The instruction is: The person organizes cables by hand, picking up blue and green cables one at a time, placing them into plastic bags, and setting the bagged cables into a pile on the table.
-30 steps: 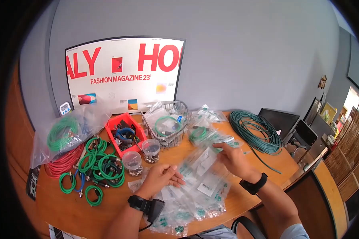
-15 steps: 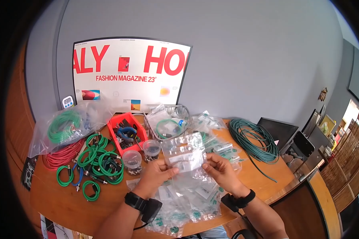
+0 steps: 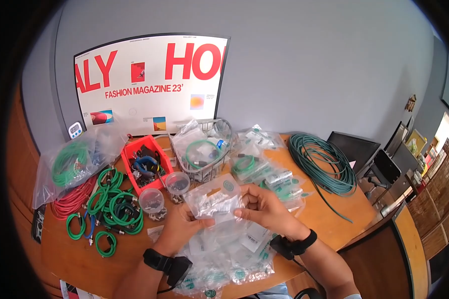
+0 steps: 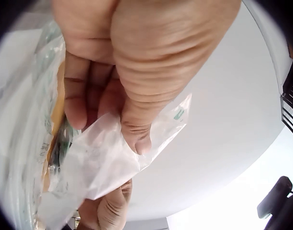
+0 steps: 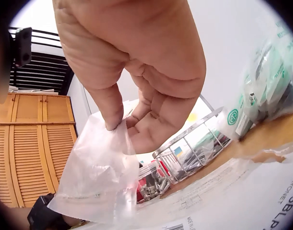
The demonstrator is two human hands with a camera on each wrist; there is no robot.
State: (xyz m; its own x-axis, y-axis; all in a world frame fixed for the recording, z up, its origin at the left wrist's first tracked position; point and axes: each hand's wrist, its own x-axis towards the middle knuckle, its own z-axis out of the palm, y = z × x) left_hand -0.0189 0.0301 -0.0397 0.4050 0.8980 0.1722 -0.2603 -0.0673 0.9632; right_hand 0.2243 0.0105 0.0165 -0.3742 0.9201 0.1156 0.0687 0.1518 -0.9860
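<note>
A small clear plastic bag (image 3: 214, 200) with green printing is stretched between both hands above the table. My left hand (image 3: 180, 225) pinches its left side between thumb and fingers; the left wrist view shows the thumb pressed on the crinkled film (image 4: 113, 153). On the opposite side, my right hand (image 3: 265, 207) grips the bag with thumb and curled fingers, and the film (image 5: 101, 167) hangs from that pinch in the right wrist view. Under the hands lies a loose pile of clear printed bags (image 3: 204, 274), some with white labels.
Green coiled cables (image 3: 119, 209) with metal connectors lie at left, beside a large bag (image 3: 97, 144) of cable. A red bin (image 3: 126, 158) of tools, two clear cups (image 3: 151, 200) and a wire basket (image 3: 223, 167) stand behind. Bagged cables (image 3: 244, 163) and a dark green coil (image 3: 329, 164) sit right.
A second ago my left hand was open over the pile and my right hand was farther right. Both hands came together on the bag, which has since tilted and moved slightly left.
</note>
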